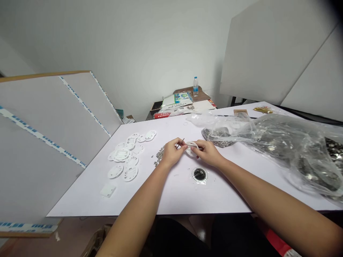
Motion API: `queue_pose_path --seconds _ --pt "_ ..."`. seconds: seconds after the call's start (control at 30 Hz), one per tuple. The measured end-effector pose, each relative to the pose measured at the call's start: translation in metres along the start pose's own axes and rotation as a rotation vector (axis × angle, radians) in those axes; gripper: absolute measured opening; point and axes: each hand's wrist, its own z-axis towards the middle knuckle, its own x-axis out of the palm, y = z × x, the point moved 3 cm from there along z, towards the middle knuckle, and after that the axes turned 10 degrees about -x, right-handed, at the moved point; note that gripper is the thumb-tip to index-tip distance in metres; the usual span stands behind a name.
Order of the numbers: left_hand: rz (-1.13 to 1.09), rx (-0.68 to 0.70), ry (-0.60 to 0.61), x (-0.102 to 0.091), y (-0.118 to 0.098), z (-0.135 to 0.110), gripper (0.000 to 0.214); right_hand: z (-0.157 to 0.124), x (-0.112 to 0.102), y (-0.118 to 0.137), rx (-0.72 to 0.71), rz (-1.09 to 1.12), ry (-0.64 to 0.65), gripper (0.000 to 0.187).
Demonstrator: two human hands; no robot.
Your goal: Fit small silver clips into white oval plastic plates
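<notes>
White plastic ring (192, 147) held between both hands (171, 152) (208, 152)

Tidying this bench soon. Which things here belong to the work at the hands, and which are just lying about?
In use:
left hand holding a thin dark rod
right hand holding a white plastic ring
white perforated discs
small metal pieces
clear bag of metal parts

Lying about:
water bottle
booklets

White ring (191, 147): partly hidden by the right fingers (196, 149).
Thin dark pin (182, 143): lower end hidden by the left fingers (178, 144); its kind too small to be told.
Small metal pieces (160, 156), left of the left fingers: shapes too small to be made out.
Plastic bag of metal parts (294, 153), right of the right fingers: cut off by the right edge.
</notes>
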Motion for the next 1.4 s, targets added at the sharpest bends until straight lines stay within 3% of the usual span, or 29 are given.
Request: queue_pose_path --seconds 0.17,0.5,0.73,1.0,1.2,1.4 --pt "-0.051 -0.009 0.031 0.001 0.003 0.003 0.022 0.0 -0.001 0.0 -0.007 0.037 0.031 0.027" --pt "-0.271 -0.087 0.139 0.003 0.006 0.006 0.031 0.002 -0.001 -0.003 0.1 0.206 -0.059 0.024" --pt "-0.273 -0.111 0.172 0.004 0.009 0.006 0.033 0.002 -0.001 -0.003 0.103 0.286 -0.062 0.024" --pt "-0.225 -0.022 0.269 0.007 0.006 0.0 0.031 0.001 0.002 0.003 0.108 0.378 -0.057 0.028" --pt "-0.161 0.053 0.247 0.012 0.005 -0.001 0.027 0.0 0.003 0.0 0.106 0.332 -0.092 0.027" --pt "-0.24 0.023 0.271 0.011 0.003 0.0 0.028 0.001 0.004 -0.004 0.134 0.318 -0.137 0.029"
